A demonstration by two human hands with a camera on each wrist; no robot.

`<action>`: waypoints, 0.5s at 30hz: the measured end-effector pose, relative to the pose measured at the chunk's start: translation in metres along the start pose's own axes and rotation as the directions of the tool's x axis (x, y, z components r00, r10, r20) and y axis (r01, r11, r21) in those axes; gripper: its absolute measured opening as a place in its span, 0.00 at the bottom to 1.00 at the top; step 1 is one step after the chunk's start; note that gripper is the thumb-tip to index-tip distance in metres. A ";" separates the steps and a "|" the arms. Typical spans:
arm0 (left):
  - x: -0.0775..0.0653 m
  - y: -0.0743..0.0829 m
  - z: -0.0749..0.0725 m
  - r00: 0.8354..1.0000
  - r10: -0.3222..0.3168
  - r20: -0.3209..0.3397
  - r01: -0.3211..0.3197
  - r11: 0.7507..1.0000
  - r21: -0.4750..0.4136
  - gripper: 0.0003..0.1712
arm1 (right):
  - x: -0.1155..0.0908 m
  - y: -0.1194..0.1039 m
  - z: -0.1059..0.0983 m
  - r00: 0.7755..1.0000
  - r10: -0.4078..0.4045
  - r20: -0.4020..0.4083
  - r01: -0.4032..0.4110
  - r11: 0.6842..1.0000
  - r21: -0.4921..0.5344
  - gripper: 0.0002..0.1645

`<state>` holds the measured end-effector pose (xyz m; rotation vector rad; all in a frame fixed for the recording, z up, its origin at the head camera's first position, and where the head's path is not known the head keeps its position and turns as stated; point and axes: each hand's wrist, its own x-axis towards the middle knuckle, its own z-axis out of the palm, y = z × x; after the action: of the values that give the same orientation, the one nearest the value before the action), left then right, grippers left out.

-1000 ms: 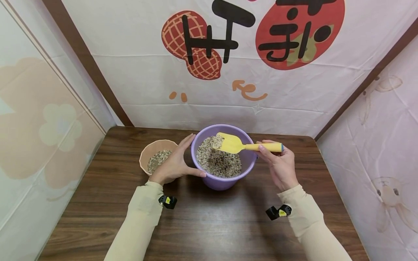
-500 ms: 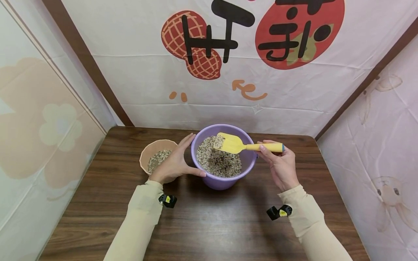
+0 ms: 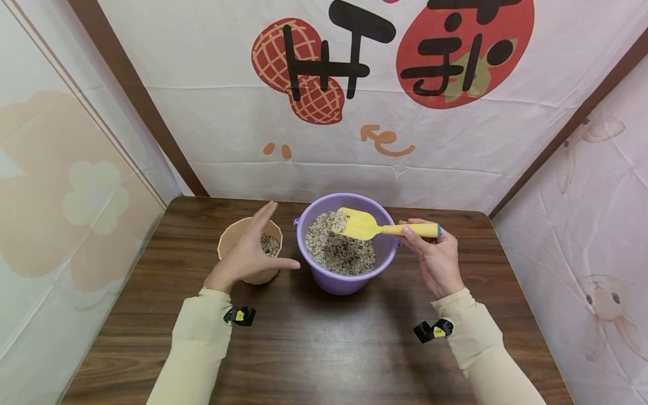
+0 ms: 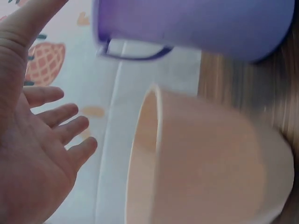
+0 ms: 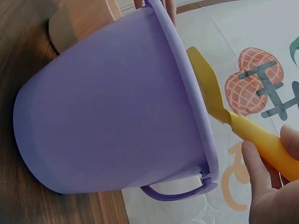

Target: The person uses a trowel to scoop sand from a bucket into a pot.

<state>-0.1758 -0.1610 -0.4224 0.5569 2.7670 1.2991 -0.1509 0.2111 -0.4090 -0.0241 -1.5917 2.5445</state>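
Note:
My right hand (image 3: 439,256) grips the handle of a yellow toy shovel (image 3: 361,224). Its blade hangs over a purple bucket (image 3: 336,286) and carries a small heap of pale gravel-like grains at its tip. Grains (image 3: 339,256) of mixed grey and brown fill the lower part of the bucket. My left hand (image 3: 245,256) is above a peach pot (image 3: 263,277), fingers spread and holding nothing. In the left wrist view, the pot (image 4: 210,158) stands beside the hand, apart from it. Some grains (image 3: 270,244) show inside the pot; the hand hides the rest.
Both containers stand near the back of a dark wooden table (image 3: 324,349). Close behind rises a printed cloth wall (image 3: 228,124), with more cloth at both sides. A handle (image 5: 177,193) hangs from the bucket's rim.
My left hand has let go of the bucket's rim and moved left, over the pot. The right hand and the shovel have stayed almost still.

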 end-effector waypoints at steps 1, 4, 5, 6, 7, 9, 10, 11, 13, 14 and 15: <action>-0.003 -0.003 -0.004 1.000 -0.002 -0.023 0.002 1.000 0.013 0.80 | 0.000 0.000 0.000 1.000 0.002 0.000 -0.002 1.000 -0.002 0.12; -0.012 -0.013 -0.014 0.997 -0.023 -0.079 0.026 0.999 0.031 0.80 | -0.001 0.000 0.000 1.000 0.006 0.001 -0.006 1.000 -0.008 0.12; -0.016 -0.017 -0.017 0.995 -0.036 -0.092 0.039 0.999 0.033 0.80 | -0.001 0.000 0.000 1.000 0.005 0.002 -0.005 1.000 -0.011 0.12; -0.019 -0.021 -0.020 0.993 -0.050 -0.103 0.054 0.998 0.034 0.80 | -0.001 0.000 0.000 1.000 0.005 0.003 -0.005 1.000 -0.013 0.12; -0.022 -0.024 -0.023 0.992 -0.065 -0.110 0.069 0.997 0.029 0.80 | -0.001 0.000 0.000 1.000 0.003 0.003 -0.003 1.000 -0.014 0.12; -0.029 -0.032 -0.028 0.988 -0.086 -0.125 0.091 0.995 0.039 0.80 | -0.001 0.000 0.000 1.000 0.002 0.006 -0.002 1.000 -0.014 0.12; -0.032 -0.036 -0.029 0.986 -0.097 -0.133 0.103 0.994 0.042 0.80 | 0.000 0.000 0.000 1.000 0.002 0.007 -0.002 1.000 -0.014 0.12; -0.035 -0.039 -0.031 0.985 -0.108 -0.138 0.115 0.992 0.046 0.80 | 0.000 0.000 0.000 1.000 0.001 0.009 -0.001 1.000 -0.012 0.12; -0.040 -0.047 -0.032 0.982 -0.124 -0.146 0.133 0.990 0.052 0.81 | -0.001 0.000 0.000 1.000 0.001 0.013 -0.001 1.000 -0.011 0.12; -0.041 -0.051 -0.033 0.980 -0.129 -0.149 0.139 0.989 0.054 0.81 | -0.001 0.000 0.000 1.000 0.000 0.014 0.000 1.000 -0.012 0.12; -0.043 -0.054 -0.032 0.979 -0.135 -0.150 0.144 0.988 0.055 0.81 | -0.001 0.000 0.000 1.000 0.000 0.015 0.000 1.000 -0.013 0.12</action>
<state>-0.1579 -0.2312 -0.4473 0.2734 2.9137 1.2719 -0.1501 0.2111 -0.4090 -0.0066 -1.6137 2.5396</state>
